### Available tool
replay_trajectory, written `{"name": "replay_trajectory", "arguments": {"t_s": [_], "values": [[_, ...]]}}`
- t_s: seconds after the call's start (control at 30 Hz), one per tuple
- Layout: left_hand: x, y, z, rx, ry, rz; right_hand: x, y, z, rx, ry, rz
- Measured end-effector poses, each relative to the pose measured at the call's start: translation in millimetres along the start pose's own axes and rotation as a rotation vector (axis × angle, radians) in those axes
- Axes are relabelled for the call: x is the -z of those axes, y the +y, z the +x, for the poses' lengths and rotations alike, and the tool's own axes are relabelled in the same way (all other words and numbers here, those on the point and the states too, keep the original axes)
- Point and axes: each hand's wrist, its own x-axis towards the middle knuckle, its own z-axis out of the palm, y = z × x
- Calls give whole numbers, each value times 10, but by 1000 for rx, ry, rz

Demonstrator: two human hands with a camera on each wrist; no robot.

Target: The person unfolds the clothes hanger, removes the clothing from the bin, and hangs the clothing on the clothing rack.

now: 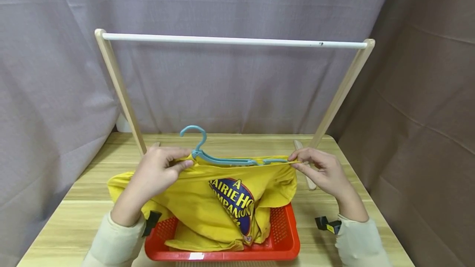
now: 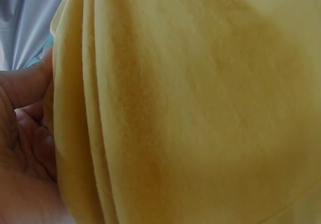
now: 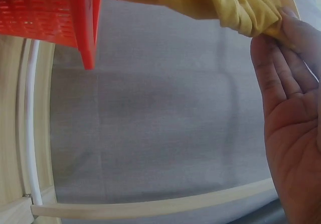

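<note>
A yellow T-shirt with a dark blue printed patch hangs bunched in front of me, its lower part in the red basket. A light blue clothes hanger lies along the shirt's upper opening, its hook standing up on the left; part of it is hidden by cloth. Beside the hook base, my left hand pinches the shirt's edge; whether it also grips the hanger, I cannot tell. My right hand pinches the opening's right end between thumb and fingers, as the right wrist view also shows with the cloth gathered.
Behind the shirt stands a wooden rack with a white crossbar and slanted posts. Everything stands on a wood-grain table. Grey curtains enclose the back and sides.
</note>
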Motion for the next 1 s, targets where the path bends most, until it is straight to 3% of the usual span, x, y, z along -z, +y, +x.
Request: {"name": "replay_trajectory", "arguments": {"t_s": [0.3, 1.0], "values": [[-46, 16, 9, 24, -12, 21, -50, 19, 28, 10, 25, -9], [-148, 26, 36, -17, -24, 28, -333, -46, 278, 11, 51, -116]]}}
